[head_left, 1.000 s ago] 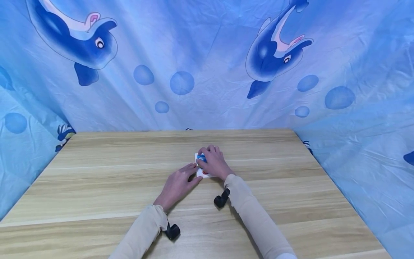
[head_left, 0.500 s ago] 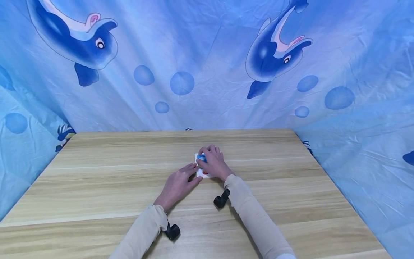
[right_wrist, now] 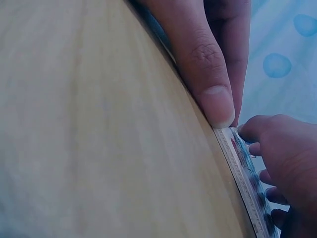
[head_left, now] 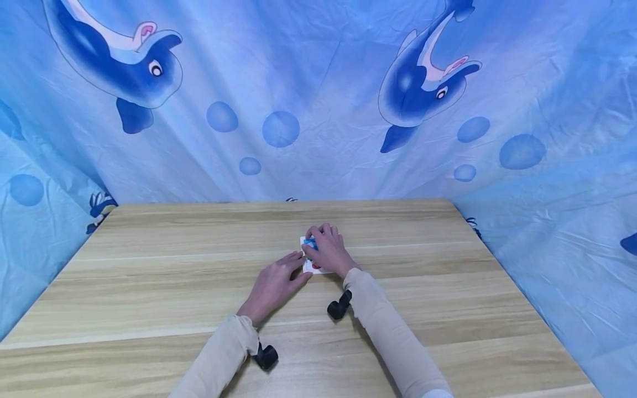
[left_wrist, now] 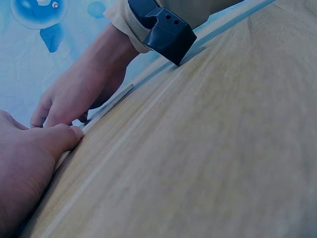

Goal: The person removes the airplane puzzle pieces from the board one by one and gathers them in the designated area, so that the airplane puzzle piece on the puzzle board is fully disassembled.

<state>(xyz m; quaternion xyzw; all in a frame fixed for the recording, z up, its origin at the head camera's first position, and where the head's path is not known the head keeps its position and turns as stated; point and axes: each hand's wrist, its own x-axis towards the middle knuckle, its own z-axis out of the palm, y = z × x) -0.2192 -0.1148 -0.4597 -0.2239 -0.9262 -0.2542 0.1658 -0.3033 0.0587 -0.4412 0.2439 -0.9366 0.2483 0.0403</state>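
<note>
A small flat board (head_left: 323, 271) with a pale border and a blue and red picture lies on the wooden table (head_left: 164, 276). At its left edge my left hand (head_left: 272, 284) touches it, fingertips on the side and thumb at the near corner. My right hand (head_left: 329, 250) bends over the board, hiding much of the picture, with thumb and fingertips down on its surface. In the right wrist view the board's thick pale edge (right_wrist: 240, 181) shows, with the left thumb (right_wrist: 218, 106) against its end. I cannot tell whether the right fingers pinch a loose piece.
A blue curtain (head_left: 318, 99) with dolphins and bubbles hangs behind the table and along both sides. Black wrist cameras sit on the left cuff (head_left: 244, 331) and the right cuff (head_left: 355, 282). Bare wood surrounds the board.
Both hands stay almost in place on the board. The whole head view has shifted very slightly.
</note>
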